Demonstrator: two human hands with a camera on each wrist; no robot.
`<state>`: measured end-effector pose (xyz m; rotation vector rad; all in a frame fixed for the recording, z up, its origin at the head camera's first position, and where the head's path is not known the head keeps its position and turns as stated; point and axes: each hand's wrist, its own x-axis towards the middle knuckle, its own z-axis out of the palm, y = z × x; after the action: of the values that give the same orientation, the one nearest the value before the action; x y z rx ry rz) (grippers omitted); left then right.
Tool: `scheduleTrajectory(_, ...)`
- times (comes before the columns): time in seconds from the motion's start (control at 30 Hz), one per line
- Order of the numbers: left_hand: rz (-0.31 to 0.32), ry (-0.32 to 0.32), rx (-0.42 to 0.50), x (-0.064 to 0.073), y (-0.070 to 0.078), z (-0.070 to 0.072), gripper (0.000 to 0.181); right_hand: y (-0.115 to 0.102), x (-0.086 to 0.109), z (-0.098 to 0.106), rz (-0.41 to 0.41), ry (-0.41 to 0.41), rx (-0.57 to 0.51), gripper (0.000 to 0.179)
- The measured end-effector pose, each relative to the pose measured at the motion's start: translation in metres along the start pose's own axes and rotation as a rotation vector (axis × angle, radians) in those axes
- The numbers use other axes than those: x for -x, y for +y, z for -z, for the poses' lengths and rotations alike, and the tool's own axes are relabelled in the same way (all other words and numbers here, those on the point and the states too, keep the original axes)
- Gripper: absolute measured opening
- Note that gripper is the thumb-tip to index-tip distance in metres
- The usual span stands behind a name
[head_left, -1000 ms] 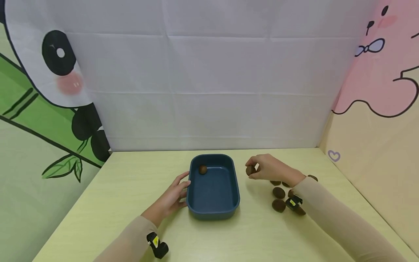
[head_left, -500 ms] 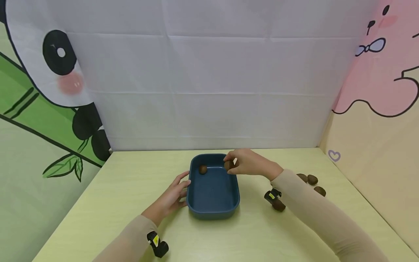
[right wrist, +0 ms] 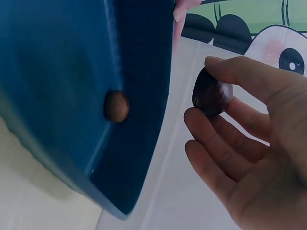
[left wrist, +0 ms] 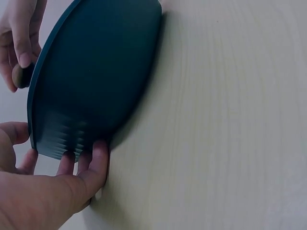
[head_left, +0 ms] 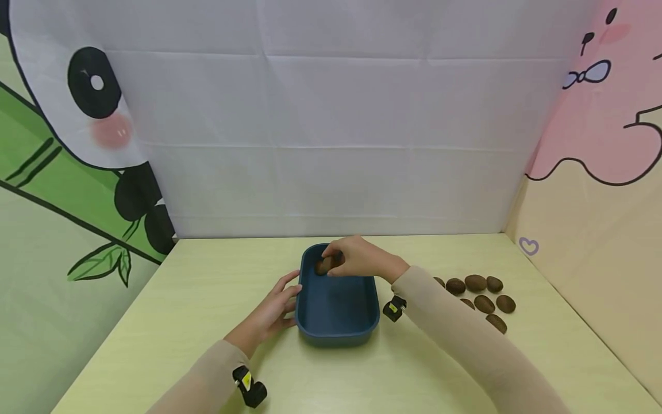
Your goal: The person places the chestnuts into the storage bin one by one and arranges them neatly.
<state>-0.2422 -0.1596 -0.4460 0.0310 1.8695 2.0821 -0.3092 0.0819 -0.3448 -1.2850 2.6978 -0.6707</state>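
Observation:
My right hand (head_left: 362,257) is over the far part of a deep blue rectangular tray (head_left: 338,310). Between thumb and fingertips it pinches a dark brown, glossy chestnut (right wrist: 213,95), which in the right wrist view is above rim height. Inside the tray, near its far left corner, lies another chestnut (right wrist: 116,106), partly behind the held one in the head view. My left hand (head_left: 269,313) rests against the tray's left side. In the left wrist view its fingers (left wrist: 98,160) touch the outer wall, with other fingertips at the rim.
Several more chestnuts (head_left: 476,283) lie loose on the pale wood-grain table (head_left: 207,299) to the right of the tray, some hidden behind the right sleeve (head_left: 460,328). A white cloth backdrop (head_left: 331,144) stands along the table's far edge, with printed panels at either side.
My right hand has carried the pinched chestnut leftward from beside the tray to over its far part. More loose chestnuts show on the right. The left hand and tray have stayed put.

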Motion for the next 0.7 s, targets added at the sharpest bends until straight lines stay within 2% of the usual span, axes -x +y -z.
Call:
scheduleTrajectory(0.3,-0.003,0.013,0.002,-0.001,0.003,-0.001,0.055,0.000,-0.028,-0.015,-0.039,-0.058,-0.043,0.037)
scheduleTrajectory(0.6,0.005,-0.014,0.004,0.000,0.001,0.000,0.057,0.011,-0.041,-0.038,-0.169,-0.135,0.011,0.036)
scheduleTrajectory(0.7,0.001,-0.021,0.006,0.001,0.002,0.000,0.057,0.014,-0.044,-0.042,-0.217,-0.151,-0.015,0.035)
